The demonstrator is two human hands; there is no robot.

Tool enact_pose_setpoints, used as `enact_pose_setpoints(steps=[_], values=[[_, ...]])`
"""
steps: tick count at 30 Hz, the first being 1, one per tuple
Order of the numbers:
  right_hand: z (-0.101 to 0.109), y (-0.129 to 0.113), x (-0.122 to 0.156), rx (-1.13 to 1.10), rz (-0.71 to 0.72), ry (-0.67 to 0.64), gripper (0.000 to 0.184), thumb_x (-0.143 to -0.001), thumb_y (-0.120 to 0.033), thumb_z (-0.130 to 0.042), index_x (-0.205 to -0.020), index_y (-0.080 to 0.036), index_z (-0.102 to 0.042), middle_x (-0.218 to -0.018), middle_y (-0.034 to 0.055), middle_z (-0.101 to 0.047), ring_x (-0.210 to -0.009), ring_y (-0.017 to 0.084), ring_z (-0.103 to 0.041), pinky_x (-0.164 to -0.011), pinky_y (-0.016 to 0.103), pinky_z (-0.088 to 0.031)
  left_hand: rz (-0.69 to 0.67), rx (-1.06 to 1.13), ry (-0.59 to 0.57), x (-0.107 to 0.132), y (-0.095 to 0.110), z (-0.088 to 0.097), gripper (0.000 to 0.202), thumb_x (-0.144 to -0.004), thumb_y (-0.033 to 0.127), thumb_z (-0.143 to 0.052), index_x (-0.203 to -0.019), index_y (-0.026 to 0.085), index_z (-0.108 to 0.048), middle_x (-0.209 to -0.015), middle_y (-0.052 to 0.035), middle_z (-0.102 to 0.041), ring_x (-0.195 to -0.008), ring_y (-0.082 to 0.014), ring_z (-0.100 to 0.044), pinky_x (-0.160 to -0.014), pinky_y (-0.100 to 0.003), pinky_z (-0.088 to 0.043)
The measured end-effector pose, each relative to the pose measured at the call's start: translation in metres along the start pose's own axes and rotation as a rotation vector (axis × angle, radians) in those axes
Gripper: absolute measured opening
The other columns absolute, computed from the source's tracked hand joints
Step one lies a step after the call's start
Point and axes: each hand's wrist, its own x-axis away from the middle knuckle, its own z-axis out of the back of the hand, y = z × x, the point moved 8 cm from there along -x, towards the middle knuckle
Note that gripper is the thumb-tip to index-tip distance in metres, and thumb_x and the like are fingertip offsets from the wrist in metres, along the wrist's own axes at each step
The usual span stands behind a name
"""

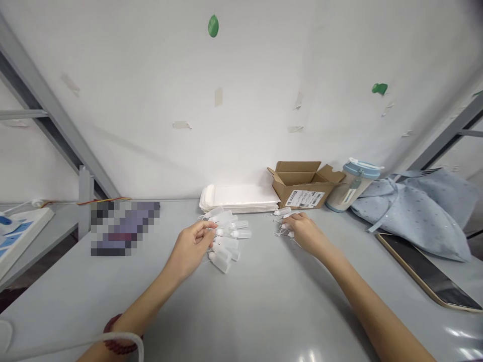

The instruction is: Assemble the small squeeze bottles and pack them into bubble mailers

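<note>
A cluster of several small clear plastic bottles point(226, 236) lies on the grey table point(264, 301), in front of a stack of white sheets point(241, 198). My left hand point(192, 246) sits at the cluster's left edge, fingers curled and pinching one of the small bottles. My right hand point(302, 232) reaches toward a few small white bottles and caps point(284, 213) further right, fingers bent down over them; whether it grips one is hidden.
An open cardboard box point(304, 183) stands at the back, a lidded cup point(354, 183) next to it, then a pale blue cloth bag point(415, 211). A tablet point(426, 274) lies right. A pixelated patch point(123, 226) lies left, a power strip point(18, 229) beyond.
</note>
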Motion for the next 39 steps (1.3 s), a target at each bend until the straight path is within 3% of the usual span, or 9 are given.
enact_pose_setpoints(steps=[6,12,18,24,30,33,36,39], values=[[0.004,-0.011,0.003,0.022,0.028,0.01,0.034,-0.076,0.002,-0.045,-0.098,-0.017,-0.064,-0.096,0.0102,-0.064,-0.094,0.025,-0.052,-0.071,0.03,-0.035,-0.001,0.011,-0.03,-0.001,-0.009,-0.007,0.032,-0.079,0.042,-0.052,-0.099,0.018,-0.057,-0.059,0.0049,-0.046,-0.054,-0.0112,-0.043,-0.05,-0.023,-0.034],[0.017,-0.025,0.005,0.012,0.055,0.085,0.032,-0.081,0.0,-0.042,-0.103,-0.016,-0.061,-0.1,0.0115,-0.062,-0.098,0.025,-0.052,-0.077,0.034,-0.037,0.006,0.018,-0.029,-0.001,-0.009,-0.009,0.032,-0.079,0.042,-0.051,-0.098,0.018,-0.058,-0.059,0.0054,-0.046,-0.051,-0.0105,-0.04,-0.049,-0.022,-0.032],[0.047,-0.067,0.024,-0.316,0.274,0.292,0.02,-0.088,-0.012,-0.043,-0.102,-0.016,-0.055,-0.098,0.0107,-0.061,-0.094,0.023,-0.053,-0.078,0.035,-0.042,-0.021,-0.014,-0.076,0.007,0.0,-0.018,0.032,-0.08,0.041,-0.05,-0.099,0.017,-0.058,-0.057,0.0059,-0.044,-0.053,-0.0115,-0.042,-0.05,-0.022,-0.034],[0.053,-0.096,0.041,-0.496,0.382,0.215,0.022,-0.092,-0.017,-0.034,-0.108,-0.018,-0.049,-0.096,0.01,-0.059,-0.082,0.02,-0.057,-0.069,0.033,-0.046,-0.083,-0.055,-0.156,0.018,0.011,-0.031,0.031,-0.082,0.04,-0.047,-0.104,0.019,-0.056,-0.058,0.0051,-0.046,-0.059,-0.0142,-0.049,-0.056,-0.024,-0.037],[0.057,-0.104,0.048,-0.624,0.386,0.177,0.023,-0.093,-0.023,-0.034,-0.113,-0.019,-0.045,-0.099,0.0099,-0.061,-0.079,0.019,-0.059,-0.066,0.031,-0.045,-0.129,-0.098,-0.198,0.024,0.014,-0.039,0.033,-0.083,0.039,-0.046,-0.109,0.02,-0.054,-0.059,0.005,-0.047,-0.052,-0.0126,-0.045,-0.053,-0.023,-0.037],[0.056,-0.105,0.051,-0.708,0.358,0.146,0.022,-0.093,-0.027,-0.035,-0.112,-0.02,-0.045,-0.092,0.0073,-0.063,-0.068,0.016,-0.058,-0.06,0.027,-0.042,-0.144,-0.122,-0.205,0.025,0.016,-0.04,0.033,-0.083,0.038,-0.046,-0.109,0.019,-0.054,-0.059,0.0042,-0.049,-0.052,-0.0127,-0.044,-0.052,-0.023,-0.037],[0.056,-0.107,0.053,-0.781,0.335,0.111,0.02,-0.093,-0.03,-0.035,-0.108,-0.021,-0.046,-0.077,0.0026,-0.062,-0.057,0.013,-0.053,-0.055,0.024,-0.039,-0.15,-0.141,-0.218,0.026,0.018,-0.041,0.029,-0.084,0.038,-0.045,-0.102,0.019,-0.056,-0.058,0.0039,-0.049,-0.05,-0.0123,-0.043,-0.051,-0.023,-0.035],[0.058,-0.107,0.052,-0.848,0.312,0.099,0.019,-0.093,-0.033,-0.036,-0.103,-0.02,-0.047,-0.069,0.0006,-0.059,-0.059,0.013,-0.053,-0.053,0.023,-0.037,-0.157,-0.14,-0.246,0.027,0.02,-0.042,0.025,-0.085,0.039,-0.044,-0.087,0.019,-0.059,-0.056,0.0031,-0.048,-0.052,-0.0124,-0.043,-0.052,-0.023,-0.034]])
